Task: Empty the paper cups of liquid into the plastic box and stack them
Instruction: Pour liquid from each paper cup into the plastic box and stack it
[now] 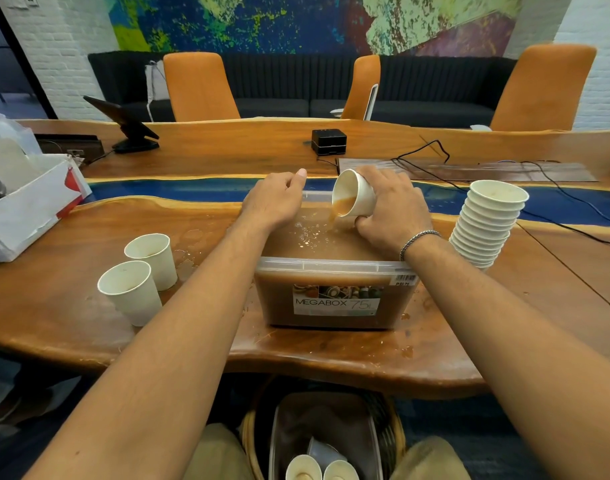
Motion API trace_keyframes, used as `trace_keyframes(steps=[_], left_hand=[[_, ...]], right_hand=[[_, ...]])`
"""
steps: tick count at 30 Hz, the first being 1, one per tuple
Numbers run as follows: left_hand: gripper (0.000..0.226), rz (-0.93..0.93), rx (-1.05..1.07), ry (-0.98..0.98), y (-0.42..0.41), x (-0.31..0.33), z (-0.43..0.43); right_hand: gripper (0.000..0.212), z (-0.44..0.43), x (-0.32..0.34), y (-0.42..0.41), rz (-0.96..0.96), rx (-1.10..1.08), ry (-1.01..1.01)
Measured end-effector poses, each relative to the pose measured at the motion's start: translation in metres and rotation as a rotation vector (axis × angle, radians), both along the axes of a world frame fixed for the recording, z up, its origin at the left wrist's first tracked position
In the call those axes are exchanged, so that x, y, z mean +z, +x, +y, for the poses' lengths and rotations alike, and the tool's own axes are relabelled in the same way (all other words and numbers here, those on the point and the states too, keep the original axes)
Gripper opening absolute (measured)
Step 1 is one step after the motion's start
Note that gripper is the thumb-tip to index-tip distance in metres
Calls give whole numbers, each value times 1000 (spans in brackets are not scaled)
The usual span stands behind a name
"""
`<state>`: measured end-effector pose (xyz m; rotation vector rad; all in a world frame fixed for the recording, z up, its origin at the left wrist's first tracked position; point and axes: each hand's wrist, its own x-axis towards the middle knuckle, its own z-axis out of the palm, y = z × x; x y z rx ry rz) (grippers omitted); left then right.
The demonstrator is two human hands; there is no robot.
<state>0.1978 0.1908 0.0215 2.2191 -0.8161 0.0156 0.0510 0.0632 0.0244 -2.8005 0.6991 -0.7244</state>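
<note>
Long live-edge wooden table (71, 327) with a blue resin stripe, spanning the room before three orange chairs (199, 88) and a dark sofa (279, 84). At the table's near edge, a clear plastic box (279, 306) labelled MEGABOX, filled almost to the rim with brown liquid (331, 249). Just right of the box, standing on the table, a tall stack of empty paper cups (483, 226), nested one inside another. At far left, a white carton (29, 209); below the table edge, a wicker basket (251, 441) with a few more cups inside.

Left hand (272, 202) on the box's far left rim, fingers curled over the edge and gripping it, thumb raised. Right hand (393, 209) over the box's far right corner, fingers wrapped firmly round a tipped paper cup (359, 199), mouth facing left and down, a thin brown stream running from its lip into the box.

Left of the box, well apart from the stack, two more cups upright and side by side: the farther cup (152, 259) and the nearer cup (132, 292), contents hard to make out.

Farther back on the table, a tablet on a stand (123, 123) and a small black device (328, 141). On the right wrist, a silver chain bracelet (417, 240). Around the box, scattered wet splashes (189, 258) on the wood.
</note>
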Motion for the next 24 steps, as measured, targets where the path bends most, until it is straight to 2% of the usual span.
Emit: trace_keyframes(steps=[24], left_hand=[[54,-11,-12,0,3,-1,0]], right_hand=[[75,-2,-2,2,6,-1,-79]])
